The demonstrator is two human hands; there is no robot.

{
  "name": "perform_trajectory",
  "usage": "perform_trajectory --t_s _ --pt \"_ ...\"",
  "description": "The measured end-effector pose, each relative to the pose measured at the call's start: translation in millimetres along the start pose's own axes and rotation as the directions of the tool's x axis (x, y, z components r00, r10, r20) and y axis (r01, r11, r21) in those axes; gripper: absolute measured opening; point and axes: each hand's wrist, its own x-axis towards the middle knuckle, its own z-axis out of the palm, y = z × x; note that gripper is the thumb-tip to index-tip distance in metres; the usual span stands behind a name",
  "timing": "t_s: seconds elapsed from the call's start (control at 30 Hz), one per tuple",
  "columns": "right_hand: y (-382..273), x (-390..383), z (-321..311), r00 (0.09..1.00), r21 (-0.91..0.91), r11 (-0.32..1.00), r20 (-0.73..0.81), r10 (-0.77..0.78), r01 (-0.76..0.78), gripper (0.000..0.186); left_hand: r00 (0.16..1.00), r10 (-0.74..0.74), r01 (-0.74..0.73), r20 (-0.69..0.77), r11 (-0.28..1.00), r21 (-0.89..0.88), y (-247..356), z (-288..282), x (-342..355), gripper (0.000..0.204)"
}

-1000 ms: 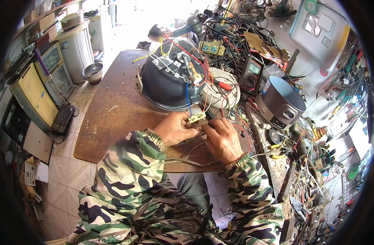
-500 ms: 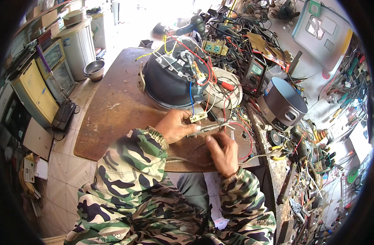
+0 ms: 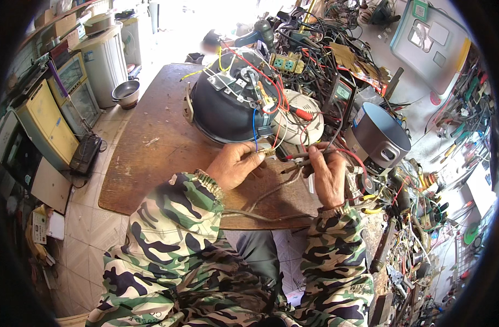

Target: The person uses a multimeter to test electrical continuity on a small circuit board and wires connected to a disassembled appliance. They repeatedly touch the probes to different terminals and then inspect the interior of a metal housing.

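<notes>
My left hand pinches a small pale wire connector, partly hidden by the fingers. Blue, white and red wires run from it up to the upturned dark appliance body, whose underside carries metal brackets and loose leads. My right hand is closed around a pair of multimeter test probes, one red and one dark, their tips pointing left toward the connector. The tips appear apart from it. A worn grey cord crosses the table below both hands.
Behind the hands stands a multimeter with a lit display. A round cream lid leans beside the appliance body. At right sits a grey pot-shaped housing. Tangled cables and tools crowd the wooden table's back and right edges.
My right hand has moved right and up and now holds the probes. Probe-like rods lying by my left fingers are gone from there. My left hand stays nearly in place, covering more of the connector.
</notes>
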Motion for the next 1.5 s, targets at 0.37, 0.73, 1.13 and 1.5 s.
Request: perform_trajectory --t_s 0.37,0.73,1.13,1.5 --pt "20.7 0.1 14.2 0.974 -0.483 0.868 0.228 0.002 0.111 0.015 0.996 -0.048 0.04 -0.076 0.994 -0.098 -9.6 0.3 4.0 0.018" --pt "31.5 -0.3 10.5 0.966 -0.321 0.947 0.241 0.091 -0.009 0.018 0.991 -0.069 0.059 -0.118 0.995 -0.086 -1.2 1.2 0.6 0.018" --pt "18.3 15.5 -8.3 0.871 -0.259 0.957 0.429 0.238 -0.134 0.019 0.979 -0.092 0.087 -0.181 0.996 -0.038 3.0 -1.4 -1.9 0.016" --pt "37.0 37.4 16.8 0.892 0.539 0.773 0.446 0.073 -0.333 0.023 0.969 -0.13 0.131 -0.212 0.991 -0.011 7.3 3.3 -0.6 0.015"
